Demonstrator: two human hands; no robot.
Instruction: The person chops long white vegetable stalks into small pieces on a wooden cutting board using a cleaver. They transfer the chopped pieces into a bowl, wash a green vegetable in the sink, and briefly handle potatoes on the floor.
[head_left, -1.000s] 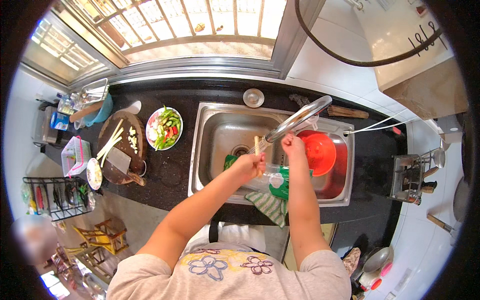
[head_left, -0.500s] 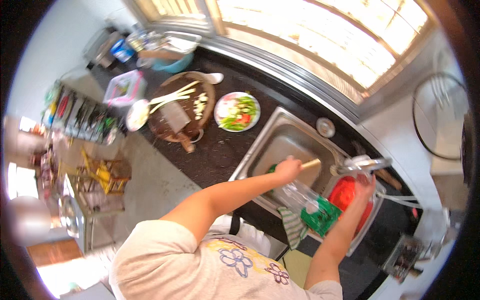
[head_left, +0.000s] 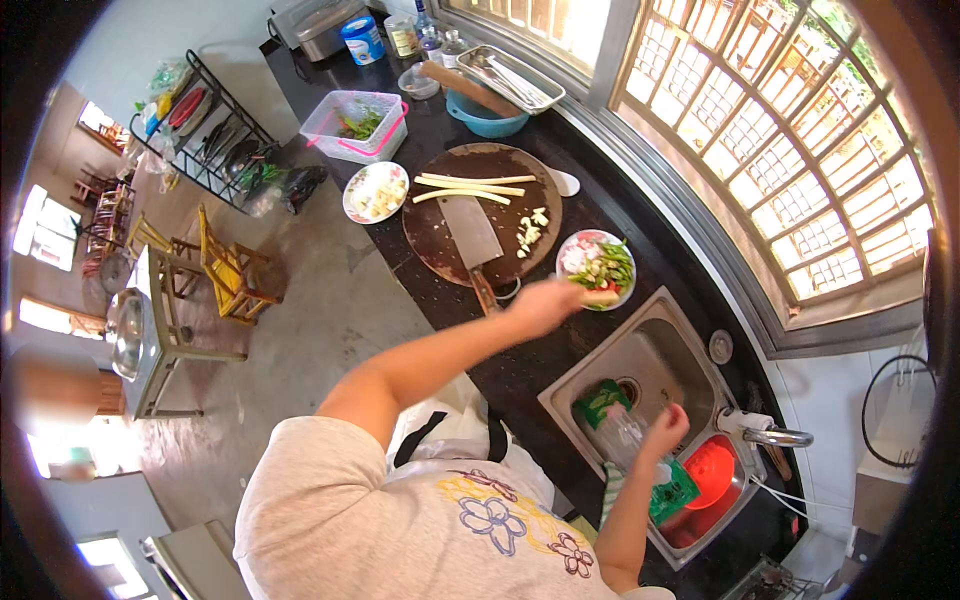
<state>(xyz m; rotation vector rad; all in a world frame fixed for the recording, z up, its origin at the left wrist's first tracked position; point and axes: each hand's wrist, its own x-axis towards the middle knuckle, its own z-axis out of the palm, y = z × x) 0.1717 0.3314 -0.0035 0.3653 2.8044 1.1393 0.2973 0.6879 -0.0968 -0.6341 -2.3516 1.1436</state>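
My left hand [head_left: 545,306] is closed on a short pale yellow stalk piece [head_left: 600,298], held over the near edge of a plate [head_left: 626,298] of chopped green, white and red vegetables. My right hand [head_left: 664,430] is above the sink [head_left: 655,345], fingers loosely bent, with nothing visible in it. Beneath it lies a clear and green plastic bag [head_left: 620,428]. On a round brown chopping board [head_left: 430,240] rest a cleaver [head_left: 470,232], several long pale stalks [head_left: 478,186] and small cut pieces [head_left: 532,231].
A red basin [head_left: 712,470] sits in the sink's right part, near the tap [head_left: 765,434]. Left of the board are a bowl of pale pieces [head_left: 375,192] and a pink-rimmed plastic box [head_left: 352,130]. A blue basin [head_left: 486,121] and a metal tray [head_left: 520,75] stand behind.
My left hand has carried the stalk piece from over the sink leftward to the vegetable plate. My right hand has come away from the tap, toward the sink's middle. The view has shifted.
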